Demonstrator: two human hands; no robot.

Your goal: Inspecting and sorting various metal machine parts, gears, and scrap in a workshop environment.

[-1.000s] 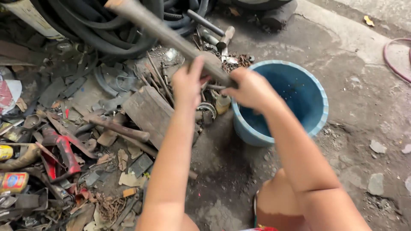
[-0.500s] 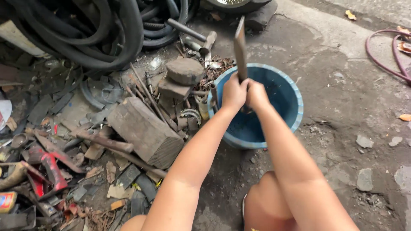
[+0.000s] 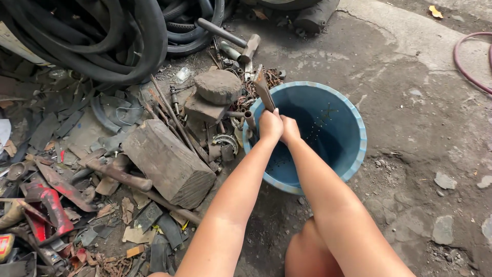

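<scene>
Compared with half a second ago, the flat metal bar [image 3: 263, 88] has tipped from almost upright to a lean away from the person and to the left, and both hands have come lower, over the near-left rim of the blue bucket [image 3: 359, 138]. The left hand [image 3: 270, 124] and the right hand [image 3: 290, 128] are closed side by side around the lower end of the bar, touching each other, with the left one slightly further forward. The long axis of the bar runs from the hands up and away, with its free end pointing toward the hammer [image 3: 249, 49] and the pile of scrap beyond the bucket. The lower end of the bar is hidden inside the fists, so I cannot tell if it reaches into the bucket. The bucket is dark inside, with small specks on its wall. Just left of the hands lie a wooden block [image 3: 169, 163], a round stone [image 3: 219, 85] on a flat piece, and thin rusty rods [image 3: 169, 110]. Black rubber tyres [image 3: 102, 36] fill the upper left corner
</scene>
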